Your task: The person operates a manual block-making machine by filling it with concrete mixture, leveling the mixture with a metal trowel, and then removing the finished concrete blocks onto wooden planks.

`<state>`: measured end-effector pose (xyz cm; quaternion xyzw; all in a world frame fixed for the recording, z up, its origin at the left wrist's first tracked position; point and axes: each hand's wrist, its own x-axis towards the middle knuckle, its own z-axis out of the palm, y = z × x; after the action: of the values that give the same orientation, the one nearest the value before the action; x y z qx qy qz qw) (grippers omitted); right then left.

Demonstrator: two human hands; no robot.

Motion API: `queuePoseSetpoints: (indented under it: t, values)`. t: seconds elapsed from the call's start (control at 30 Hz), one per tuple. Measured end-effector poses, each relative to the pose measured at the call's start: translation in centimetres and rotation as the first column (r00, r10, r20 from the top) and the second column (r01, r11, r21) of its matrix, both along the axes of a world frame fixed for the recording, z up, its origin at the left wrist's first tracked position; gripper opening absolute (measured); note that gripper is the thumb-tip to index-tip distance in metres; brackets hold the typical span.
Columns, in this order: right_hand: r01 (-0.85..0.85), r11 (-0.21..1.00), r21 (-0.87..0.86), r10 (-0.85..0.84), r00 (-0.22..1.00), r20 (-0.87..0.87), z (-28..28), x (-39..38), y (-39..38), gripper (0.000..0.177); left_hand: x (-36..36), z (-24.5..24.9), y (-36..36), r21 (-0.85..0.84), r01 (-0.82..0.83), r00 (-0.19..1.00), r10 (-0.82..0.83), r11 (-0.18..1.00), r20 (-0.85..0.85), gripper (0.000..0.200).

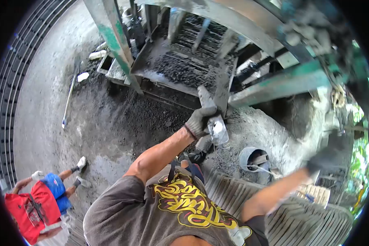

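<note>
My left hand [201, 119], in a grey knitted glove, is closed at the front edge of the machine's tray. A thick grey stub [206, 97] sticks out above the fist, and a flat, shiny metal piece [218, 131] shows just below it; whether they are one tool I cannot tell. My right hand [330, 153], in a dark glove, is stretched far out to the right and smeared by motion, its fingers unreadable. The nearest thing to it is a pale slatted block [315, 194] below. Dark gravelly mix [180, 69] covers the tray beyond my left hand.
Green-and-grey machine beams [283, 82] frame the tray. A grey bucket [246, 158] with things in it stands on rubble to the right. Stacked slats [233, 190] lie near my body. At left are a long-handled tool [70, 94] and a person in red [39, 205].
</note>
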<state>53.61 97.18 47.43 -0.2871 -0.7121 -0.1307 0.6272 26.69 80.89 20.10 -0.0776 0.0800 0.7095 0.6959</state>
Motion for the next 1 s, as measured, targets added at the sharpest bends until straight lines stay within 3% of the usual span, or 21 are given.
queuePoseSetpoints:
  t: [0.07,0.1,0.2,0.23,0.27,0.33,0.37,0.4,0.47,0.6,0.67,0.8,0.87,0.93,1.0]
  values:
    - [-0.004,0.977,0.214,0.019,0.998,-0.066,11.7,5.5,-3.6,0.03,0.8,2.5,0.3,0.337,0.093,0.996,-0.09,0.937,-0.024,0.061]
    - [-0.044,0.962,0.269,0.061,0.997,-0.055,14.8,7.5,-6.6,0.03,1.3,4.0,0.0,0.493,0.131,0.991,-0.113,0.86,-0.066,0.072]
    - [-0.071,0.941,0.33,0.096,0.994,-0.058,16.1,11.7,-15.8,0.031,2.4,3.6,-1.3,0.515,0.233,0.972,-0.175,0.825,-0.16,0.067]
    - [-0.066,0.936,0.345,0.1,0.992,-0.08,16.2,12.4,-17.9,0.031,3.6,4.1,-2.1,0.373,0.072,0.98,0.004,0.925,-0.201,0.063]
    - [-0.067,0.94,0.334,0.101,0.991,-0.087,16.1,12.7,-19.3,0.032,4.3,4.0,-3.5,0.373,0.068,0.983,0.002,0.925,-0.185,0.063]
    - [-0.054,0.954,0.295,0.089,0.991,-0.105,15.3,12.6,-21.1,0.032,4.5,4.0,-6.3,0.199,0.198,0.975,-0.173,0.96,-0.137,0.058]
    - [-0.051,0.958,0.281,0.089,0.988,-0.124,14.6,12.6,-21.8,0.032,5.7,1.4,-6.3,0.213,0.127,0.991,-0.114,0.969,-0.074,0.046]
    - [-0.049,0.962,0.27,0.09,0.986,-0.139,13.7,12.6,-22.1,0.033,5.8,0.7,-7.0,0.224,0.124,0.991,-0.109,0.967,-0.078,0.046]
    - [-0.056,0.972,0.23,0.096,0.982,-0.166,10.5,12.7,-22.4,0.033,5.7,-0.6,-8.2,0.174,0.254,0.966,-0.259,0.951,0.002,0.045]
    - [-0.077,0.973,0.22,0.119,0.975,-0.189,9.3,11.9,-21.1,0.034,5.5,-3.6,-9.9,0.175,0.248,0.968,-0.248,0.953,-0.024,0.037]
    - [-0.064,0.968,0.244,0.106,0.981,-0.161,12.3,11.0,-19.8,0.035,4.6,-1.8,-11.0,-0.044,0.193,0.954,-0.197,0.98,-0.225,0.033]
    - [-0.069,0.939,0.338,0.101,0.992,-0.08,24.7,9.3,-16.7,0.036,3.5,-0.7,-11.4,-0.036,0.085,0.945,-0.092,0.996,-0.315,0.034]
    - [-0.086,0.937,0.339,0.106,0.994,-0.041,28.4,8.4,-14.8,0.036,3.2,-0.3,-12.4,-0.064,0.031,0.919,-0.053,0.997,-0.391,0.038]
    - [-0.053,0.945,0.322,0.067,0.997,-0.033,28.0,7.6,-12.6,0.037,3.1,-1.1,-12.4,0.001,-0.017,0.947,0.017,1.0,-0.32,0.04]
    - [0.082,0.957,0.279,-0.075,0.997,-0.034,22.0,7.2,-10.3,0.037,3.8,-1.4,-12.9,-0.012,-0.043,0.931,0.036,0.999,-0.363,0.04]
